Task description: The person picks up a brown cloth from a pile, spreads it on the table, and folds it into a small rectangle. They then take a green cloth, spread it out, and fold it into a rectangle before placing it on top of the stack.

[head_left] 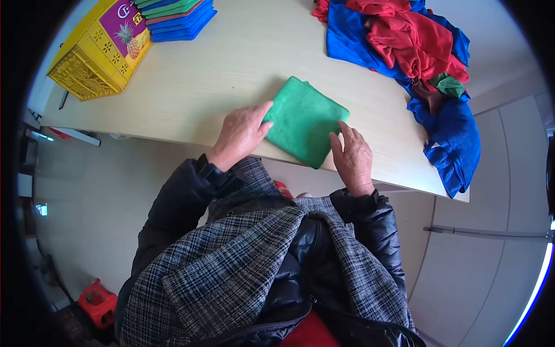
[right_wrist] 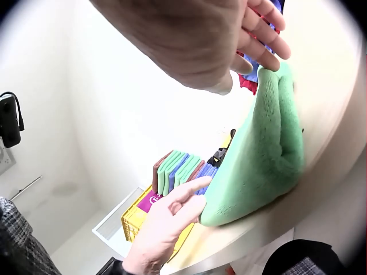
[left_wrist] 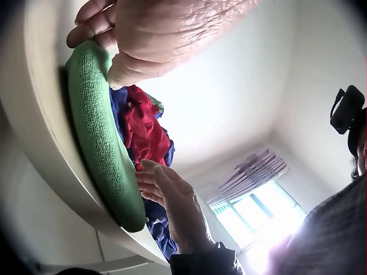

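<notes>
A folded green cloth (head_left: 306, 118) lies flat near the front edge of the table, its layered folds showing in the right wrist view. My left hand (head_left: 241, 132) rests at its left side, fingers extended, fingertips and thumb right at the edge. On the opposite side my right hand (head_left: 352, 155) has its fingers extended, with the fingertips at the cloth's right corner. Neither hand curls round the fabric. In the left wrist view the rounded fold of the green cloth (left_wrist: 97, 120) faces me, with the thumb beside it.
A heap of loose red, blue and green cloths (head_left: 410, 46) covers the table's right side. Neatly stacked folded cloths (head_left: 179, 23) stand at the back left next to a yellow crate (head_left: 95, 63). A red stool (head_left: 97, 303) is on the floor at left.
</notes>
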The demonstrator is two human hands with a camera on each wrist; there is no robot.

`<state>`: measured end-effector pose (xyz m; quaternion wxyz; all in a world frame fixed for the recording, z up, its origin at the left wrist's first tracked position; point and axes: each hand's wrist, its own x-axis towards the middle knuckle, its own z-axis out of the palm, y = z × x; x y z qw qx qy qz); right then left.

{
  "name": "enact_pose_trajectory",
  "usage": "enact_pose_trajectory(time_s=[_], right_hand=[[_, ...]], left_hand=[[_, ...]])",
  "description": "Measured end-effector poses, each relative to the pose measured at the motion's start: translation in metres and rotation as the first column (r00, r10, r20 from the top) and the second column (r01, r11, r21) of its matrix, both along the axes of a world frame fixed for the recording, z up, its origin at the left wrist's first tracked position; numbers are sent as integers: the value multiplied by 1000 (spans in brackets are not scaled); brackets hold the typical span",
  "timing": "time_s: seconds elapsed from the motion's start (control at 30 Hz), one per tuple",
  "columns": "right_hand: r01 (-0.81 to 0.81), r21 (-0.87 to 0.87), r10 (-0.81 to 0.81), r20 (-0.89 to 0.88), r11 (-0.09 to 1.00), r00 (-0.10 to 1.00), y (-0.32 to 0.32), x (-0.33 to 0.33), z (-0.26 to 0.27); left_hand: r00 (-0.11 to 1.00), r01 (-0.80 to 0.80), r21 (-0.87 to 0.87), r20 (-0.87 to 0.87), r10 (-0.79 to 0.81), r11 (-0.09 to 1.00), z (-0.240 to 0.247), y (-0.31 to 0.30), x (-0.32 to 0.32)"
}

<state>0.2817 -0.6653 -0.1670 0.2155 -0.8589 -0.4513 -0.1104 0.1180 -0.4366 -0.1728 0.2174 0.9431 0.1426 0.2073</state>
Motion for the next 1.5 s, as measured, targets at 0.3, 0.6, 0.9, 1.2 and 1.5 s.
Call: enact_pose_trajectory(time_s=[0.3, 0.6, 0.9, 1.2, 1.5], right_hand=[[-63, 43, 58, 101, 997, 993, 47, -2, -16], [-28, -72, 29, 9, 997, 1000, 53, 3, -44], [-40, -66, 40, 2, 997, 999, 52, 5, -44], [-80, -18, 78, -103, 997, 992, 44, -4, -27], [-55, -83, 53, -22, 995, 998, 41, -5, -39]], left_hand=[[996, 13, 139, 84, -25, 990, 6, 0, 44], [967, 249, 244, -122, -224, 937, -37, -6, 90], [983, 97, 198, -172, -63, 975, -36, -5, 85], [987, 155, 283, -94, -134, 946, -22, -27, 54], [985, 163, 252, -101, -142, 954, -28, -30, 49]])
